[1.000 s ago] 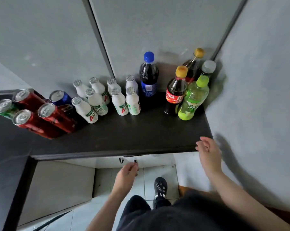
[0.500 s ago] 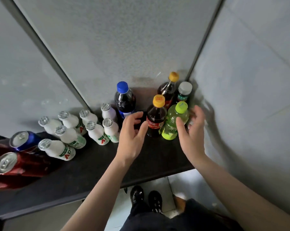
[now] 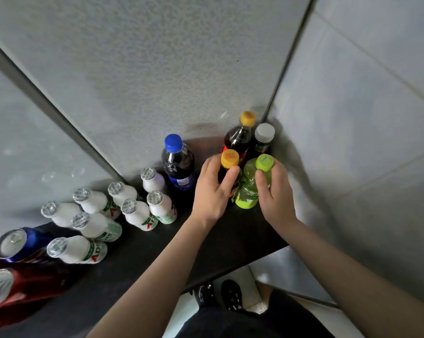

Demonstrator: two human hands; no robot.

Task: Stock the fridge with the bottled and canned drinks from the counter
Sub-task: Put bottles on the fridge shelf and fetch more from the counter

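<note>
Centre right of the frame: the left hand (image 3: 212, 191) is wrapped round the orange-capped cola (image 3: 229, 158), thumb laid across the near side just under the cap, fingers curled behind. Right beside it, the right hand (image 3: 275, 193) is closed on the green bottle (image 3: 248, 189), thumb pressed to the shoulder below the lime cap. 2 bottles, 2 hands, 1 grip each: a pair is evidently meant to be carried per trip. Both are taken high, near the neck, likely because the bottles stand packed shoulder to shoulder and only the tops can be reached. Neither appears to be lifted yet. The bases seem to be set on the dark counter (image 3: 230, 237), though that cannot be told for sure under the hands.

Just behind, tucked into the corner of the walls, a 2nd cola (image 3: 239, 139) and a white-cap bottle (image 3: 263, 140) are seen. The front row has to be cleared before they can be gripped cleanly. To the left, a blue-cap bottle (image 3: 179, 162) is parked against the wall. Further left, 8 small white bottles (image 3: 135, 213) are clustered, and at the lower left edge a blue can (image 3: 13, 242) and a red can (image 3: 1, 286) are caught, partly cut off. The fridge is not shown. By the look of the counter, stocking is judged to be at its very start, with everything yet to be moved.
</note>
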